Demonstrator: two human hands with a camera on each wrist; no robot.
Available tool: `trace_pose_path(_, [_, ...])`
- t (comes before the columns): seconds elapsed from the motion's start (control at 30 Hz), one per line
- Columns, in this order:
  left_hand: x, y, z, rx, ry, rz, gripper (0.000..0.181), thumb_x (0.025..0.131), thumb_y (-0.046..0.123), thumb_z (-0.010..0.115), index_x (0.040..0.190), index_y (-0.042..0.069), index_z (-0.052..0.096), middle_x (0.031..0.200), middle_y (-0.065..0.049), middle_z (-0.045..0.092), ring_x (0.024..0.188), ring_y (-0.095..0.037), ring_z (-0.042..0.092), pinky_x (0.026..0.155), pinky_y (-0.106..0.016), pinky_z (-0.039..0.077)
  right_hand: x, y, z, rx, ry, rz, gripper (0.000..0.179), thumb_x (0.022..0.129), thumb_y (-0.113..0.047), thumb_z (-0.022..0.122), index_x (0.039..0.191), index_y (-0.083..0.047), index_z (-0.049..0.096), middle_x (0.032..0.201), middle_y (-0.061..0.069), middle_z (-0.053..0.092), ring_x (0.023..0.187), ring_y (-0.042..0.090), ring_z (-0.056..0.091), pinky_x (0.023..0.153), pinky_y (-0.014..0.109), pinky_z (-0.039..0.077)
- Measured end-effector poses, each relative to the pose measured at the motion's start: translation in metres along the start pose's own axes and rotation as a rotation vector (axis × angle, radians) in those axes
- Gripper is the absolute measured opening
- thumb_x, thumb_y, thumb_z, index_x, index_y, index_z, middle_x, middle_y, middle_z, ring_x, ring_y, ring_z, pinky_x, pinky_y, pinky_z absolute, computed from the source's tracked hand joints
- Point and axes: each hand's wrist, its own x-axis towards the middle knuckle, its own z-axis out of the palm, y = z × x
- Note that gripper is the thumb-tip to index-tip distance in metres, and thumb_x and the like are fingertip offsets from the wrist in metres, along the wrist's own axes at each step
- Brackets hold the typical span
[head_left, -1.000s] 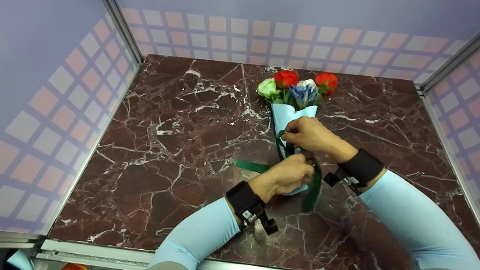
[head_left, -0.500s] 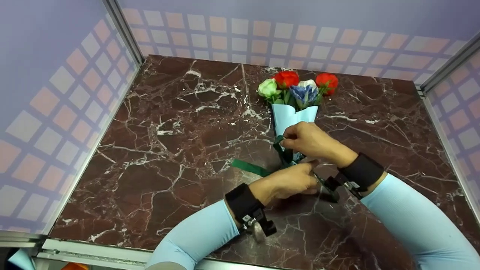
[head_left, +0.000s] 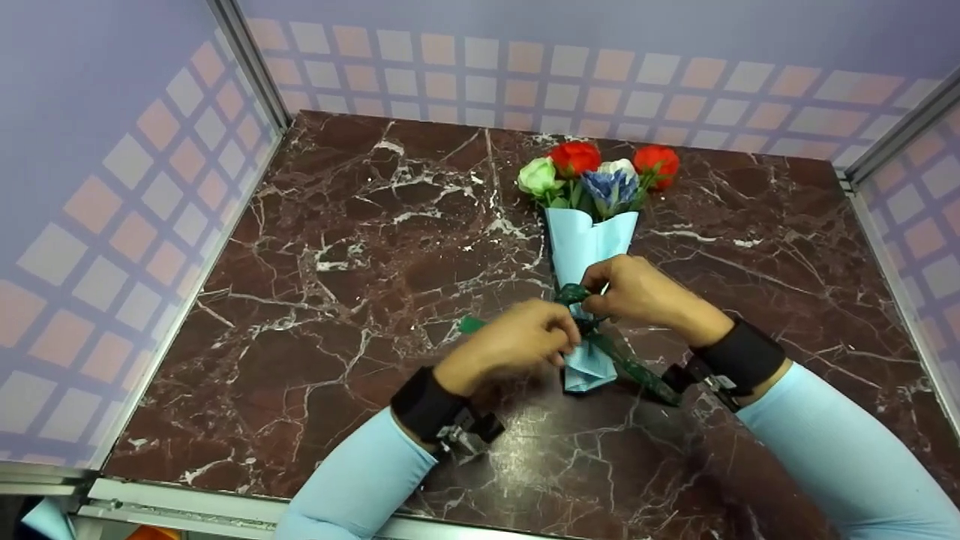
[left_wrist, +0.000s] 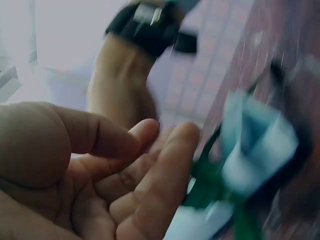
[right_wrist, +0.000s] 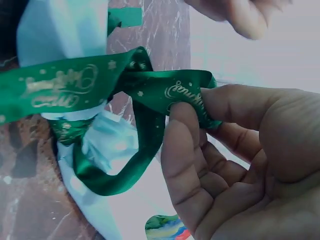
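Note:
A bouquet wrapped in light blue paper (head_left: 581, 240) lies on the marble-patterned table, its red, white, blue and pale green flowers (head_left: 611, 187) pointing away from me. Green ribbon (right_wrist: 65, 87) with gold lettering is looped around the narrow part of the wrap. Between thumb and finger, my right hand (head_left: 637, 291) pinches a loop of this ribbon, seen close up in the right wrist view. My left hand (head_left: 517, 337) is beside the wrap on its left; in the left wrist view its fingers (left_wrist: 165, 175) curl loosely with nothing between them. One ribbon tail stretches toward the lower right.
Another ribbon end (head_left: 471, 324) pokes out at the left behind my left hand. Tiled-pattern panels (head_left: 480, 67) enclose the table (head_left: 360, 225) at the back and both sides. A metal rail (head_left: 187, 510) runs along the front edge.
My left hand has let go of the ribbon and moved left, uncovering the lower wrap. My right hand has come slightly down toward me, still pinching ribbon. One tail now lies out to the right.

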Motion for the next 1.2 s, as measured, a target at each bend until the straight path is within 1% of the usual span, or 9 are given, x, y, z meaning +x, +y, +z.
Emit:
trace_pose_path(0.17, [0.013,-0.015,-0.013,0.275,0.206,-0.06,0.02,0.096,0.009,0.066,0.116,0.016,0.068,0.118,-0.003,0.071,0.104,-0.021,0.067,0.091,-0.036,0.058,-0.004,0.003,0.002,0.041,-0.003,0.034,0.005,0.091,-0.015,0.074,0.093,-0.011,0.074,0.09,0.003,0.078,0.068,0.015,0.068,0.064,0.031,0.049])
trace_pose_path(0.3, [0.027,-0.03,-0.004,0.397,0.134,-0.123,0.043,0.091,0.017,0.077,0.131,0.015,0.061,0.13,-0.005,0.067,0.113,-0.023,0.063,0.1,-0.039,0.056,-0.006,0.003,0.004,0.114,-0.007,0.069,0.004,0.092,-0.014,0.074,0.094,-0.011,0.071,0.092,0.008,0.077,0.07,0.02,0.071,0.062,0.03,0.051])
trace_pose_path(0.4, [0.035,-0.04,0.002,0.477,0.108,-0.112,0.035,0.09,0.024,0.081,0.122,0.015,0.068,0.119,-0.004,0.073,0.105,-0.024,0.066,0.095,-0.039,0.057,-0.007,0.005,0.007,0.198,-0.018,0.082,0.005,0.093,-0.01,0.073,0.096,-0.009,0.069,0.091,0.014,0.078,0.07,0.019,0.072,0.059,0.028,0.051])
trace_pose_path(0.53, [0.038,-0.049,0.0,0.616,0.193,-0.107,0.009,0.093,0.018,0.076,0.101,0.015,0.076,0.102,-0.005,0.077,0.09,-0.026,0.07,0.081,-0.04,0.061,-0.009,0.009,0.011,0.255,-0.024,0.071,0.007,0.093,-0.008,0.073,0.096,-0.007,0.067,0.087,0.017,0.077,0.068,0.019,0.073,0.056,0.026,0.052])
trace_pose_path(0.63, [0.036,-0.047,-0.007,0.679,0.218,-0.143,0.012,0.09,0.011,0.073,0.102,0.014,0.076,0.104,-0.008,0.077,0.094,-0.029,0.071,0.082,-0.043,0.061,-0.009,0.013,0.013,0.235,-0.02,0.059,0.005,0.093,-0.009,0.075,0.095,-0.008,0.07,0.085,0.018,0.077,0.066,0.018,0.071,0.055,0.025,0.051])
trace_pose_path(0.73, [0.034,-0.037,-0.009,0.629,0.195,-0.141,0.041,0.089,0.014,0.075,0.129,0.013,0.068,0.129,-0.011,0.069,0.118,-0.032,0.064,0.103,-0.047,0.056,-0.01,0.014,0.014,0.213,-0.015,0.051,0.005,0.094,-0.012,0.076,0.094,-0.009,0.073,0.083,0.014,0.077,0.063,0.014,0.069,0.054,0.025,0.05])
trace_pose_path(0.87, [0.035,-0.019,-0.005,0.487,0.226,-0.009,0.073,0.09,0.022,0.077,0.157,0.018,0.047,0.148,-0.009,0.052,0.132,-0.028,0.049,0.113,-0.045,0.047,-0.009,0.013,0.015,0.203,-0.001,0.038,0.006,0.094,-0.014,0.077,0.095,-0.01,0.074,0.084,0.008,0.076,0.064,0.015,0.068,0.056,0.025,0.05])
trace_pose_path(1.03, [0.046,-0.009,0.003,0.504,0.26,0.155,0.038,0.096,0.022,0.072,0.133,0.014,0.069,0.123,-0.005,0.064,0.112,-0.023,0.054,0.097,-0.034,0.046,-0.015,0.013,0.015,0.254,0.047,0.053,0.014,0.096,-0.015,0.074,0.106,-0.006,0.072,0.089,0.014,0.075,0.07,0.023,0.07,0.06,0.029,0.055])
trace_pose_path(1.2, [0.053,-0.009,0.002,0.447,0.294,0.144,0.014,0.099,0.021,0.072,0.11,0.014,0.076,0.107,-0.004,0.067,0.1,-0.021,0.06,0.088,-0.033,0.05,-0.034,0.013,0.029,0.165,0.23,0.077,0.035,0.096,-0.027,0.079,0.112,-0.004,0.06,0.091,0.01,0.068,0.074,0.019,0.064,0.064,0.031,0.052])
